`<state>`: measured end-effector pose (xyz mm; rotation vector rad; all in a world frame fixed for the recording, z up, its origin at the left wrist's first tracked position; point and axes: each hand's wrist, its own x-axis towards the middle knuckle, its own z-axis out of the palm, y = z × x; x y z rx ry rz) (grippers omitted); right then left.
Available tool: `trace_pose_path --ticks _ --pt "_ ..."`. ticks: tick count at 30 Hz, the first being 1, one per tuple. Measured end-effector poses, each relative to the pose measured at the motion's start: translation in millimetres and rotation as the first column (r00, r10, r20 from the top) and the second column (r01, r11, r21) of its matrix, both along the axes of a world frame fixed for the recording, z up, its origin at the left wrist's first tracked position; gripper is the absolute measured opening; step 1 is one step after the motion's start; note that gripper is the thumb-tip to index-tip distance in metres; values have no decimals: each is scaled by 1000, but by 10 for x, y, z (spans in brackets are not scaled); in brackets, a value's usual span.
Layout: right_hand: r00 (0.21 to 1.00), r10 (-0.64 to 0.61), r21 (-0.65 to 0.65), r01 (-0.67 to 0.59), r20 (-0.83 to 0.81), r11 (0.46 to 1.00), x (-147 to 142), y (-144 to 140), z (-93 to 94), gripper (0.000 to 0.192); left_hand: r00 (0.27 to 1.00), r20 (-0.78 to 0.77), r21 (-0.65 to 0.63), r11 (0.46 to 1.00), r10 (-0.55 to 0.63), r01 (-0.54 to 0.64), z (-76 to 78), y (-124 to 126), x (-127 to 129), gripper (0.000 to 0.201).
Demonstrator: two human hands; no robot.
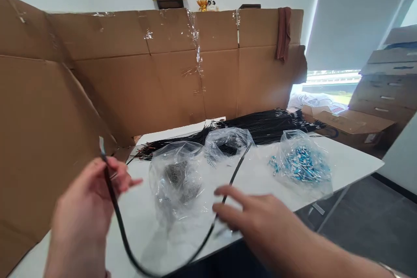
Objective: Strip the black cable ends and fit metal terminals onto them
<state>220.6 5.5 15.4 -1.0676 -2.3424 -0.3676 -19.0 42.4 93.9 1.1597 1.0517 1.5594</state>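
A black cable [117, 213] hangs in a U between my two hands, its lowest part near the bottom edge of the view. My left hand [94, 195] pinches it close to one end, where a pale, flat tip sticks up above the fingers. On the other side, my right hand [250, 210] has its fingers around the cable, slightly blurred, and the far end slants up past them. Beyond the hands, a clear plastic bag [176, 178] with small dark pieces lies on the white table [260, 178].
A second clear bag [228, 139] lies behind the first. To the right is a bag of blue-and-silver small parts [302, 163], some spilled beside it. A long bundle of black cables [260, 124] lies along the back, before a cardboard wall [130, 91]. Cardboard boxes [355, 126] stand right.
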Motion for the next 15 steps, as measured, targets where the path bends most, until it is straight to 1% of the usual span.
trace_pose_path --ticks 1,2,3,4,5,6,8,9,11,12,15 --pt "996 -70 -2 70 -53 998 63 146 100 43 999 39 58 998 22 -24 87 87 -73 17" --pt "987 -126 -1 127 -99 992 119 320 205 43 998 47 109 993 45 -50 175 185 -151 18" --pt "982 -138 -12 138 -131 990 166 518 311 40 995 31 180 979 93 -97 259 297 -231 18" --pt "977 -148 -18 147 -155 989 199 736 412 35 994 -8 226 968 110 -105 338 426 -313 20" --pt "973 -156 -25 154 -171 988 218 965 506 31 993 -70 239 968 95 -76 407 574 -397 18" --pt "974 -147 -30 144 -173 989 224 1201 591 28 986 -106 255 962 126 -95 467 739 -484 14" --pt "978 -139 -29 136 -157 990 202 1663 739 26 966 -134 292 940 220 -174 561 1105 -668 12" --pt "982 -148 -40 144 -119 989 179 1883 804 25 949 -92 350 902 302 -253 597 1295 -760 16" --pt "986 -163 -87 159 -42 983 120 2291 924 25 944 -80 355 894 322 -274 660 1667 -931 18" --pt "987 -163 -112 161 -11 981 85 2482 976 25 944 -75 337 899 321 -279 686 1845 -1004 19" --pt "990 -132 -170 138 48 976 -28 3022 1056 25 953 -87 200 942 290 -268 704 2365 -1164 20"
